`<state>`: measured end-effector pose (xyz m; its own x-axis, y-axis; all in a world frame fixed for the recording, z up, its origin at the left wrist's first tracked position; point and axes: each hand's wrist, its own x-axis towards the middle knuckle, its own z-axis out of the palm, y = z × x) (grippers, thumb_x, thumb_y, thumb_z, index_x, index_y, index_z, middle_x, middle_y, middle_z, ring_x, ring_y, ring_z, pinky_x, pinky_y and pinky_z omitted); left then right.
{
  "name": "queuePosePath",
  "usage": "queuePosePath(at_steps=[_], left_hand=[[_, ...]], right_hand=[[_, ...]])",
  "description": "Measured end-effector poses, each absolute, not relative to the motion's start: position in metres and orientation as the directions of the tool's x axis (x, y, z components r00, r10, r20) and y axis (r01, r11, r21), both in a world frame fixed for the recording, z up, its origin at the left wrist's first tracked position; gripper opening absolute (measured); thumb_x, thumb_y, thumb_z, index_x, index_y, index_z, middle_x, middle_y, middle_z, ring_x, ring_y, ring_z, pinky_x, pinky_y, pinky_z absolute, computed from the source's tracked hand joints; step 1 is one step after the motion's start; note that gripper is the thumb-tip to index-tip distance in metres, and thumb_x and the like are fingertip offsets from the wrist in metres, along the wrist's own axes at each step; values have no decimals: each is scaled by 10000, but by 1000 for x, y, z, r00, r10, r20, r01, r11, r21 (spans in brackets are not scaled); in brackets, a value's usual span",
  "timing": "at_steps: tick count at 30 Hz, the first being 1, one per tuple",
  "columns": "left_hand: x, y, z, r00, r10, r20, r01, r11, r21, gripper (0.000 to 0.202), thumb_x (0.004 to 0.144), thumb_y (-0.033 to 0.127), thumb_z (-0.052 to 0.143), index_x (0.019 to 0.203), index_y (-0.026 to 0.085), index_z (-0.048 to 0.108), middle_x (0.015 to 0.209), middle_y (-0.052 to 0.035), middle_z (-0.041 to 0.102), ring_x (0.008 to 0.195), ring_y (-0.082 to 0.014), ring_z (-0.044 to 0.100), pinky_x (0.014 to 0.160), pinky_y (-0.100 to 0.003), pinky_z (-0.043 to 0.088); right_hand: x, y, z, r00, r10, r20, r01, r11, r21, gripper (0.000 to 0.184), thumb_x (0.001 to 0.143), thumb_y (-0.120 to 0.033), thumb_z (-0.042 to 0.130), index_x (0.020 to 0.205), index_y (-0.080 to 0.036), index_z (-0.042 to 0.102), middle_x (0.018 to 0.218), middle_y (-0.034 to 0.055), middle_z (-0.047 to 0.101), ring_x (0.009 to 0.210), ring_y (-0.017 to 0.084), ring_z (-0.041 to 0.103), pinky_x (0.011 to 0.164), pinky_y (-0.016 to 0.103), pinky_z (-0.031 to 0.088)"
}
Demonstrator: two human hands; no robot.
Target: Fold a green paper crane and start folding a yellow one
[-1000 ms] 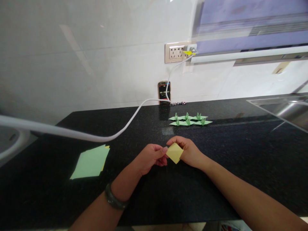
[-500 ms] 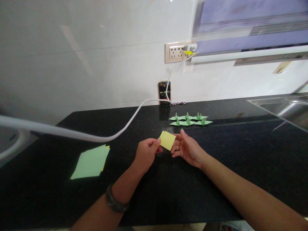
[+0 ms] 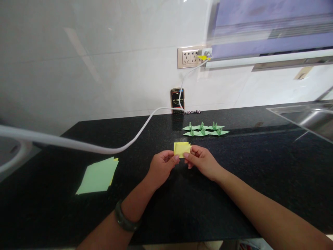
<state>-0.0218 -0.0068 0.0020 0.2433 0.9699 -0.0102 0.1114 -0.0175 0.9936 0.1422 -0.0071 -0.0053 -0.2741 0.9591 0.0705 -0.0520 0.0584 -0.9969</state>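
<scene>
A small folded piece of yellow paper is held above the dark counter, its layers slightly offset at the top edge. My left hand pinches its lower left corner, thumb in front. On the other side, my right hand grips the lower right part between thumb and fingers; the fingers behind the paper are partly hidden. Just beyond the hands stand several green folded paper cranes in two rows. To the left of my left hand lies a stack of light green paper sheets with yellow edges showing beneath.
A white cable curves across the left side, up to a socket on the tiled wall. Against the wall leans a phone showing a timer, with a beaded strap beside it. A steel sink is at the right.
My right hand, open beside the paper before, has closed on its right side. The yellow paper has turned from tilted to roughly level, facing me.
</scene>
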Motion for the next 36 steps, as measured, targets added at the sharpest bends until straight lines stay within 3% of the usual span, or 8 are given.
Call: queuePosePath(at_steps=[6,13,19,22,26,31,36], left_hand=[[-20,-10,7,276,960,-49,70,31,997,303,674,351,599,859,110,596,698,-35,638,512,-90,547,496,-206,438],[-19,-11,9,290,955,-65,93,40,995,247,657,315,623,793,110,604,650,-25,637,503,-98,562,490,-210,445],[-20,-10,5,276,960,-49,91,24,996,259,666,318,617,818,108,602,680,-30,640,531,-105,574,519,-224,458],[-20,-9,3,272,962,-36,80,15,997,290,665,321,618,865,112,602,719,-36,643,556,-110,578,537,-231,466],[-21,-8,0,249,968,0,109,-28,994,266,671,320,611,840,116,611,704,-31,639,561,-116,580,535,-231,464],[-22,-8,-2,259,965,28,169,-74,983,267,687,335,589,840,119,620,675,-33,638,561,-127,584,536,-237,461],[-21,-10,2,270,963,12,191,-65,979,263,683,337,588,828,121,628,654,-27,636,565,-135,590,541,-243,466]], right_hand=[[142,-7,-9,-316,944,93,94,129,-987,214,740,-361,552,783,-152,533,622,-16,519,483,70,453,444,198,381],[141,-8,-7,-270,956,120,33,133,-991,208,735,-347,563,822,-161,530,646,-6,538,516,80,460,451,197,384],[139,-9,-7,-141,958,249,-68,242,-968,297,699,-295,619,932,-221,452,719,-19,523,579,90,480,491,201,401],[141,-9,-6,-67,939,337,33,339,-940,268,676,-289,641,888,-224,491,797,1,496,636,102,480,543,222,423],[145,-9,-1,-118,904,411,164,425,-890,138,711,-294,602,818,-215,565,858,34,479,742,142,489,594,251,435],[145,-10,-1,-130,871,474,167,490,-855,67,748,-267,561,793,-221,581,848,42,487,797,162,490,660,287,435],[144,-9,-2,-97,892,441,160,451,-878,75,754,-277,551,771,-209,575,822,37,503,755,153,494,633,272,433]])
